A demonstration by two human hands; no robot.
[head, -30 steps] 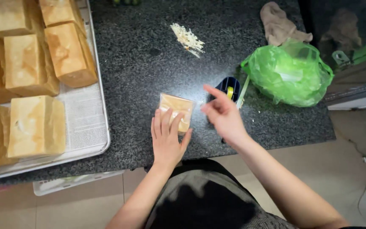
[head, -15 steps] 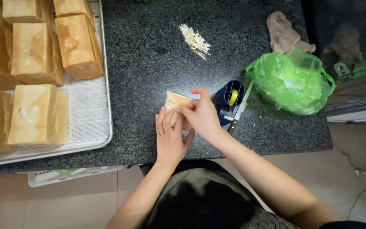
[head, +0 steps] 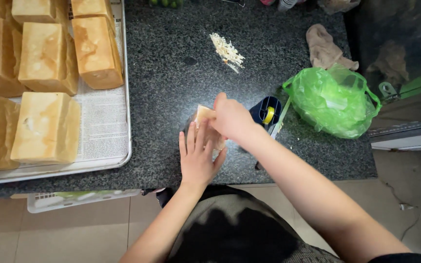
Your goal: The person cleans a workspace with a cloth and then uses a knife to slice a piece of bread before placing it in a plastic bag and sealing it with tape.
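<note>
A small bagged piece of bread (head: 202, 115) lies on the dark speckled counter (head: 171, 83) near its front edge. My left hand (head: 198, 158) lies flat on its near side, fingers spread and pressing down. Over its far right corner my right hand (head: 230, 119) rests, fingers curled on the wrapping. Both hands hide most of the piece. A blue tape dispenser (head: 267, 111) with a yellow core stands just right of my right hand.
A metal tray (head: 123, 97) lined with newspaper holds several bagged bread loaves (head: 47, 126) at the left. A green plastic bag (head: 332, 100) and a beige cloth (head: 325, 48) lie at the right. A heap of pale shreds (head: 226, 51) sits further back.
My right hand has moved left from beside the tape dispenser onto the bagged bread. My left hand stays pressed on it.
</note>
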